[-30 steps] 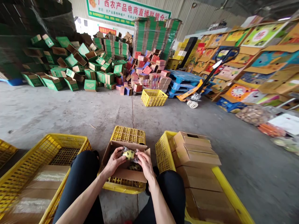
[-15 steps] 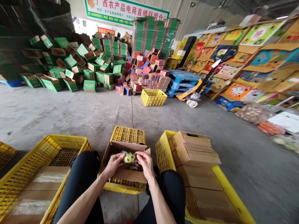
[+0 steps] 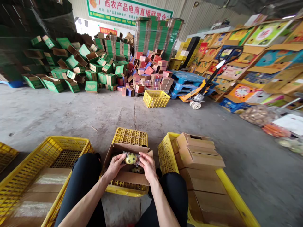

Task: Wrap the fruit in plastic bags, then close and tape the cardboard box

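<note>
Both my hands hold a small yellow-green fruit in a clear plastic bag (image 3: 131, 158) over an open brown cardboard box (image 3: 127, 176). My left hand (image 3: 115, 165) grips the bag's left side and my right hand (image 3: 146, 165) its right side. The box rests on an upturned yellow plastic crate (image 3: 129, 136) between my knees. More wrapped fruit lies dark inside the box, under the bag.
A yellow crate (image 3: 54, 148) with flat cartons stands at my left. Another yellow crate (image 3: 165, 151) at my right holds stacked brown boxes (image 3: 201, 157). Beyond lie concrete floor, a yellow basket (image 3: 156, 98), a pallet jack (image 3: 201, 91) and heaps of green and coloured cartons.
My hands have turned the bagged fruit slightly and kept it over the box; the fingers have shifted a little on the plastic.
</note>
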`<state>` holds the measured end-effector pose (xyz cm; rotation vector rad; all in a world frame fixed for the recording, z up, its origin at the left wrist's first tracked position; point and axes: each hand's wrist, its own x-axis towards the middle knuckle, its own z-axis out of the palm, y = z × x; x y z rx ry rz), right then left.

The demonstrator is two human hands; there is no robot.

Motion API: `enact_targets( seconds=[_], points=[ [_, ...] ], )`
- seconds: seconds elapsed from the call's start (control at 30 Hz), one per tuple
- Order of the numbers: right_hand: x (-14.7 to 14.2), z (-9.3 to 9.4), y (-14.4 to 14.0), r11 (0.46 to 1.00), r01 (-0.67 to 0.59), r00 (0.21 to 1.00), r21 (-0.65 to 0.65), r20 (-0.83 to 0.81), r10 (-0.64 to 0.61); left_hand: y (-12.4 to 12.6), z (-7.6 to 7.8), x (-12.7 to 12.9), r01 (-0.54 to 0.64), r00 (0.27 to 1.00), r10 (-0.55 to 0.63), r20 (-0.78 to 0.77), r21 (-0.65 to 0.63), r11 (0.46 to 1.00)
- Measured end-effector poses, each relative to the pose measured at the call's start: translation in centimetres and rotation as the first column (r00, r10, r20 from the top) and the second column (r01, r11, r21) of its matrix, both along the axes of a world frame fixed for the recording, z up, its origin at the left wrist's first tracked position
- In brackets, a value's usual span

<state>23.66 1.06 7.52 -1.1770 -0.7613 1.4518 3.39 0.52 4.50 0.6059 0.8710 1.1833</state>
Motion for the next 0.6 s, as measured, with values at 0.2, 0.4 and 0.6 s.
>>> enact_targets(
  seconds=[0.2,0.4,0.6],
  points=[
    [0.3,0.3,-0.1,0.999,0.034,0.999,0.013,0.017,-0.034,-0.1,-0.4,0.1,0.061,0.997,-0.056,0.051,-0.115,0.991],
    [0.4,0.6,-0.2,0.998,0.067,0.998,0.009,0.010,-0.067,0.1,-1.1,0.0,0.055,0.996,-0.048,0.075,-0.091,0.994],
    [0.2,1.0,-0.2,0.997,0.017,1.000,0.074,-0.022,-0.016,0.0,-0.6,0.0,0.023,0.999,-0.022,0.048,-0.020,1.000]
  ],
)
